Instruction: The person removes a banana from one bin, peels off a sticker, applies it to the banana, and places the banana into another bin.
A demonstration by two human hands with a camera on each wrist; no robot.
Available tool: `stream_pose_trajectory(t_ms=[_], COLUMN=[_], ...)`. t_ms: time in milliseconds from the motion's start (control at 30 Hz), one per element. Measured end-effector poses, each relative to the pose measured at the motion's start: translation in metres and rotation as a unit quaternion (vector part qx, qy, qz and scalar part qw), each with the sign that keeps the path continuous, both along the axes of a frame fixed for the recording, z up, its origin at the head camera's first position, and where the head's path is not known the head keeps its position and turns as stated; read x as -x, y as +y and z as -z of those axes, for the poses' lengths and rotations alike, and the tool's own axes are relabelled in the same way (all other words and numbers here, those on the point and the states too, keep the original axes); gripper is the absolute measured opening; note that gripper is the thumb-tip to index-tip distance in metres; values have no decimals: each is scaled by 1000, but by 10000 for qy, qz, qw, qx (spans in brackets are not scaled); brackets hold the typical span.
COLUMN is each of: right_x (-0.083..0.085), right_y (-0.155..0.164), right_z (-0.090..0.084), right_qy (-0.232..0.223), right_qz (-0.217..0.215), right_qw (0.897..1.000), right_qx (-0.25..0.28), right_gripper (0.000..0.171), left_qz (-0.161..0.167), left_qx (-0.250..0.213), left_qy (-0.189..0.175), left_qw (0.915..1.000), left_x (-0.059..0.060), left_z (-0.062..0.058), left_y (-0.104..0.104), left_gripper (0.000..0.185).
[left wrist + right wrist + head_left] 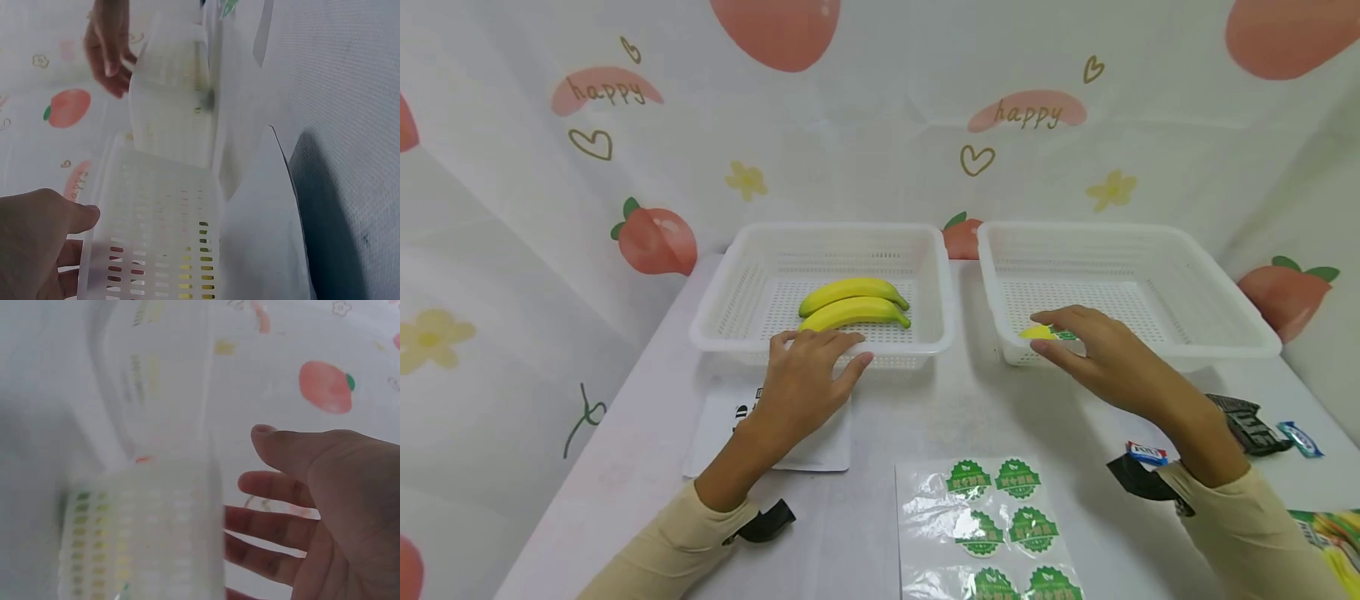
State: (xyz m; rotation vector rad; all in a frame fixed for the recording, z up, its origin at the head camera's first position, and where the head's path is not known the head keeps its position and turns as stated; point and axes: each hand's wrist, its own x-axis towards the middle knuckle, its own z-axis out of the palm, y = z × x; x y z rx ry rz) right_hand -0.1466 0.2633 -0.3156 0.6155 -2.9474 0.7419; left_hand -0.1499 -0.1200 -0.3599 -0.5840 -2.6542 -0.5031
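Two yellow bananas (pixel 854 312) lie side by side in the left white basket (pixel 946 292). Over that basket's front rim is my left hand (pixel 808 375), fingers loosely bent and reaching past the rim, thumb spread to the side; nothing shows in its grasp. My right hand (pixel 1093 350) hangs over the front of the right white basket (pixel 1225 342), thumb and fingers apart. A small yellow-and-green thing (pixel 1037 332) in that basket shows between them and is partly hidden by the hand. The right wrist view shows the fingers (pixel 275 522) spread and holding nothing.
Below the left hand lies a flat white pouch (pixel 827 442). A sheet of round green stickers (pixel 936 533) lies at the front middle. To the right are a black packet (pixel 1251 425), small wrapped sweets (pixel 1300 439), (pixel 1146 452) and a green-and-yellow bag (pixel 1337 533).
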Motion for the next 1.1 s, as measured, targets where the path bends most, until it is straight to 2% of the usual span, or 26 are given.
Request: stream_pose_trajectory(t_ms=[233, 367, 567, 733, 900, 1100], right_x=[21, 38, 67, 87, 106, 127], right_y=[-49, -78, -118, -143, -163, -183], right_z=[-22, -28, -33, -36, -36, -27], right_qy=[291, 176, -101, -504, -1155, -1881], right_qz=[-566, -832, -1219, -1303, -1386, -1200], right_qw=[9970, 9942, 9874, 9844, 9767, 9692], right_qx=[432, 651, 1007, 1074, 1159, 1045], right_gripper=[42, 39, 36, 37, 39, 43], left_qz=[-135, -174, -190, -162, -166, -149], left_qx=[-88, -137, -137, -123, -124, -129], left_qy=[-361, -541, -624, -604, -560, -548], left_qw=[9992, 9983, 9978, 9980, 9982, 9983], left_x=[0, 1, 2, 3, 3, 3], left_z=[-5, -5, -5, -5, -5, -4], left_y=[-2, -2, -3, -3, -3, -4], left_gripper=[39, 41, 43, 43, 42, 41])
